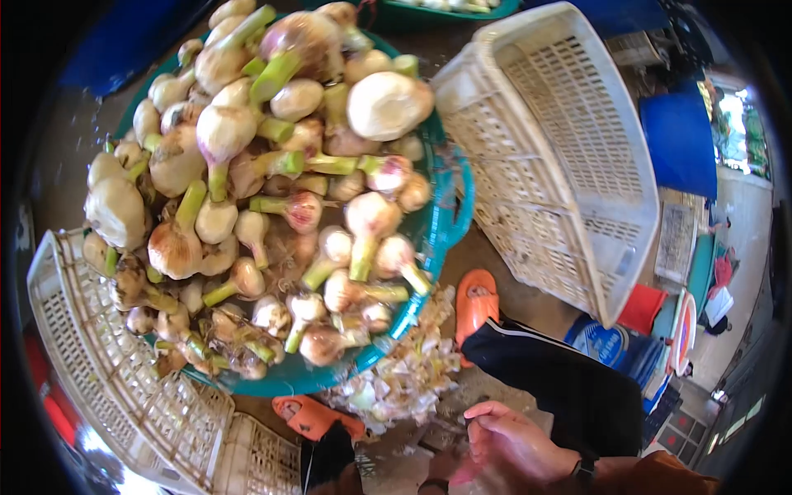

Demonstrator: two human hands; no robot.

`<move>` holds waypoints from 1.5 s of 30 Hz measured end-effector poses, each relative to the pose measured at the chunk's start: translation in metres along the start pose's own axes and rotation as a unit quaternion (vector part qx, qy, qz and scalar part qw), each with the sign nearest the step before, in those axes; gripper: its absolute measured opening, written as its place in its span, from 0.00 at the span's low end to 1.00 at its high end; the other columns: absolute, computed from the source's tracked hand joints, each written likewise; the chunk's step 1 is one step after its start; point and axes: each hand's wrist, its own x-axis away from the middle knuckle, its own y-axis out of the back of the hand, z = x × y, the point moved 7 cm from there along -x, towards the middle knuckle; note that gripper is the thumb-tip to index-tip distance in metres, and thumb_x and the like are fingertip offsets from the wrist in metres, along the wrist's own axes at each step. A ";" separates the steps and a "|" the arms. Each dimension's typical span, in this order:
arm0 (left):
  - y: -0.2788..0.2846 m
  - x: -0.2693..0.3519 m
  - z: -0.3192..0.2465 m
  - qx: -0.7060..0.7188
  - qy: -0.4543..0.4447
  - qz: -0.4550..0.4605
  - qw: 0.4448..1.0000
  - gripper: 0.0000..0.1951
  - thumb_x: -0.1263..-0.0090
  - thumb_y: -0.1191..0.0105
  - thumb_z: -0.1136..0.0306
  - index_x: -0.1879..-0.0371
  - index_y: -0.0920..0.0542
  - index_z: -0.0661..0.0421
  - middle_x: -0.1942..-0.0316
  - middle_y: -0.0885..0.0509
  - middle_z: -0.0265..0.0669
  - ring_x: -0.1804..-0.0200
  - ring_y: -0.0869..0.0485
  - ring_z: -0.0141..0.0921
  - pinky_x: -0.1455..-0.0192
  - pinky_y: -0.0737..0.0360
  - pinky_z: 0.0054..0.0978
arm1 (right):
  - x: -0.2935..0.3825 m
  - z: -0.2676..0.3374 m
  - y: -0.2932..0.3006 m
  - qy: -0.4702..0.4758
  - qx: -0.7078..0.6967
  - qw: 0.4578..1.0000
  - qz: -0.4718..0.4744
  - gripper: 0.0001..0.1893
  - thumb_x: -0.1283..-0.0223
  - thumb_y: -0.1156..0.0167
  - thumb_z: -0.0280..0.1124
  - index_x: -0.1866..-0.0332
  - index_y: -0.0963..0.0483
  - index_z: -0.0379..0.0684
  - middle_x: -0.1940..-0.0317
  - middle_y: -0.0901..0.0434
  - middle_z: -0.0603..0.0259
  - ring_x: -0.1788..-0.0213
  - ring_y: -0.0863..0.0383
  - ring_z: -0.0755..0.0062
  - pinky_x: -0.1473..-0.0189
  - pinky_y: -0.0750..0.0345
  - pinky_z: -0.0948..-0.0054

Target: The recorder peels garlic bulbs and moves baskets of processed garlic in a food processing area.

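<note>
My right hand, with a dark band at the wrist, is low in the picture, its fingers curled inward. My left hand is close beside it, blurred and partly hidden; whether either hand holds something small cannot be made out. Ahead of them stands a large teal plastic tub heaped with garlic bulbs on short green stems. Some bulbs are white and peeled, others have brown or purple skin. Water shows among the lower bulbs. Both hands are apart from the tub.
Garlic skins lie piled on the floor between my orange sandals. A white plastic crate leans at the tub's right; another crate is at its left. Blue drums and a red container stand farther right.
</note>
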 end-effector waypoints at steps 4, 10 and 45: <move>0.055 -0.003 0.017 0.083 0.013 -0.042 0.996 0.29 0.45 0.58 0.42 0.55 0.27 0.56 0.61 0.23 0.46 0.59 0.24 0.39 0.58 0.26 0.34 | -0.064 0.025 -0.023 0.167 0.301 0.936 0.069 0.10 0.36 0.56 0.28 0.55 0.31 0.37 0.70 0.27 0.64 0.68 0.28 0.80 0.64 0.29 0.81; 0.061 0.046 0.002 0.148 -0.082 -0.120 0.978 0.20 0.40 0.59 0.55 0.56 0.27 0.58 0.66 0.22 0.41 0.67 0.24 0.32 0.64 0.26 0.27 | -0.066 0.082 -0.103 0.553 0.670 0.496 -0.014 0.13 0.53 0.49 0.18 0.60 0.28 0.39 0.61 0.24 0.59 0.61 0.26 0.62 0.59 0.28 0.72; 0.243 0.312 -0.158 0.253 -0.530 -0.443 0.677 0.34 0.49 0.41 0.71 0.41 0.40 0.53 0.50 0.36 0.40 0.50 0.30 0.34 0.49 0.29 0.27 | 0.112 0.023 -0.090 0.648 0.495 0.493 0.303 0.12 0.46 0.52 0.31 0.58 0.32 0.37 0.76 0.27 0.45 0.73 0.25 0.49 0.71 0.30 0.62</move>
